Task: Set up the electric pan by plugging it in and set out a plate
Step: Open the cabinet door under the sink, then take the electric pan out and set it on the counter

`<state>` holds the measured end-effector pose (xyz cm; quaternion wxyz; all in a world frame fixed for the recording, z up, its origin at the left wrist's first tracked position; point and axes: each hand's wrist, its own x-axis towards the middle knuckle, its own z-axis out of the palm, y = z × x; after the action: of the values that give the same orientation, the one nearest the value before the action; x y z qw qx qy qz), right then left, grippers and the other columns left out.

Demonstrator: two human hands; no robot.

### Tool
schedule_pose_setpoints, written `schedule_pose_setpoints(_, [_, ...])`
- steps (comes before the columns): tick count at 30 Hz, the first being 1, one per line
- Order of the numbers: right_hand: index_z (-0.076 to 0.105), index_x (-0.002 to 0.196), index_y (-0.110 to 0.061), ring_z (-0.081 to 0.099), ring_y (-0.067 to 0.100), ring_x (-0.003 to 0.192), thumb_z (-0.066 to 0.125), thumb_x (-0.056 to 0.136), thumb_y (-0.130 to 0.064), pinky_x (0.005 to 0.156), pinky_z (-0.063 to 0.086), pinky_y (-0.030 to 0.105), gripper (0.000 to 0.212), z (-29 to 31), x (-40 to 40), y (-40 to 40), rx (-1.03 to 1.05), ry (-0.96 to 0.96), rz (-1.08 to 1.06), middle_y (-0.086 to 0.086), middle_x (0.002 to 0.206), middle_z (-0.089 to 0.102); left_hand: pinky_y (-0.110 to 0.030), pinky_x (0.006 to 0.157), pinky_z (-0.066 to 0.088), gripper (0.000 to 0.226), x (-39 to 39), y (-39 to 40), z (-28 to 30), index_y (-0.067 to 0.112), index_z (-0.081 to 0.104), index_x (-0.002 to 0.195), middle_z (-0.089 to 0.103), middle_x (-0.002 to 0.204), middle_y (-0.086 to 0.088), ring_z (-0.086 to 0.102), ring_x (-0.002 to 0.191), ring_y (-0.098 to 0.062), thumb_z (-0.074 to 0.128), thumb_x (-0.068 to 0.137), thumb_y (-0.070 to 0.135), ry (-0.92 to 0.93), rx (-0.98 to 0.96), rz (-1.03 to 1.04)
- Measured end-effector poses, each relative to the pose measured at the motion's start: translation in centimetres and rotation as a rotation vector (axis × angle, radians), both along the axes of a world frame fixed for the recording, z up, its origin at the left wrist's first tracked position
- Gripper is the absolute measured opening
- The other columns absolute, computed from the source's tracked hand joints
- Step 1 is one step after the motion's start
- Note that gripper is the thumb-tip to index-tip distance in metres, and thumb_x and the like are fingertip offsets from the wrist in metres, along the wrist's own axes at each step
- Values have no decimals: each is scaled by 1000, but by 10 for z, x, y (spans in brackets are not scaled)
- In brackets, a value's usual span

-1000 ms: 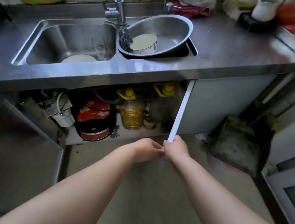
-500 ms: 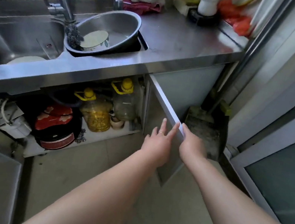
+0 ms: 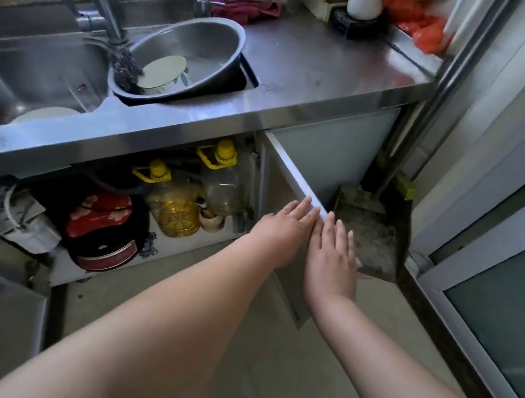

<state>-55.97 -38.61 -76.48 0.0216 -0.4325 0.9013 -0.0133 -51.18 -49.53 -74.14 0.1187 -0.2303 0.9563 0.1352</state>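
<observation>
Head view | left hand (image 3: pixel 282 228), right hand (image 3: pixel 331 257) — fingers spread flat | cabinet door (image 3: pixel 295 183) open

One head camera looks down, close over the steel counter (image 3: pixel 328 67) and open cabinet (image 3: pixel 291 183).

Both hands lie flat and open-fingered against the open cabinet door (image 3: pixel 295 183) — the left hand (image 3: pixel 281 226) on its inner face, the right hand (image 3: pixel 331 259) on the outer side. Inside the cabinet sit a red and black pan (image 3: pixel 102 234) and two oil bottles (image 3: pixel 176 205). Above, a steel bowl (image 3: pixel 187 57) rests tilted in the sink (image 3: pixel 31 80) — a dustpan (image 3: pixel 372 238) stands just right of the door.
</observation>
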Motion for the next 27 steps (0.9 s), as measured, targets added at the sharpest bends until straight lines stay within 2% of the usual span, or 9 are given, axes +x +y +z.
schedule_pose_setpoints(3, [10,154,-8,2,29,151,29,96,-3,121,-2,42,61,0,26,-30,-14,-11,132,15,162,5,-42,113,33,87,42,-29,-3,29,-3,154,-12,162,4,-2,150,-18,49,90,1,-52,14,105])
schedule_pose_setpoints(5, [22,151,-10,9,28,150,34,94,-4,122,0,42,59,-1,44,-54,-26,-49,201,13,159,21,-44,114,32,94,73,-51,-8,32,-6,153,-11,162,3,-3,150,-19,50,86,-5,-115,42,199])
schedule_pose_setpoints(8, [42,140,-14,22,28,145,42,89,-5,122,7,40,52,-12,73,-94,-35,-128,277,8,145,43,-45,115,29,92,125,-86,-23,32,-7,153,-5,163,-1,2,150,-24,48,88,-4,-181,104,341])
schedule_pose_setpoints(11, [43,139,-14,28,28,141,46,88,-7,121,14,40,52,-32,106,-146,20,-190,337,9,143,43,-42,114,32,86,180,-129,-45,30,-4,153,7,162,-8,19,146,-29,49,90,5,-223,147,474])
schedule_pose_setpoints(15, [42,142,-16,34,31,135,48,90,-9,115,28,40,53,-70,150,-229,97,-301,334,12,145,39,-36,112,35,82,253,-198,-86,22,-4,154,16,160,-10,30,142,-28,49,93,10,-268,216,613])
schedule_pose_setpoints(18, [38,147,-16,31,29,139,50,93,-19,114,30,34,55,-100,180,-280,167,-388,323,9,154,29,-32,92,42,72,303,-238,-116,13,0,154,43,147,-16,50,126,-31,46,98,23,-233,300,769])
schedule_pose_setpoints(22, [38,145,-9,40,31,134,53,93,-34,106,39,34,59,-154,212,-336,191,-554,271,15,148,40,-34,105,37,52,357,-289,-162,-2,39,141,46,144,-19,45,132,-32,40,101,31,-34,444,1102])
schedule_pose_setpoints(24, [38,144,-4,43,33,131,49,96,-36,104,39,35,58,-188,223,-363,163,-632,256,18,144,44,-32,104,37,51,374,-309,-193,0,41,141,47,143,-20,45,132,-33,34,103,34,30,457,1197])
schedule_pose_setpoints(27, [41,142,-2,47,34,128,47,98,-41,104,39,36,59,-235,235,-404,89,-892,51,19,143,47,-34,105,40,55,388,-329,-242,4,42,141,47,143,-20,46,130,-32,29,103,41,127,452,1359])
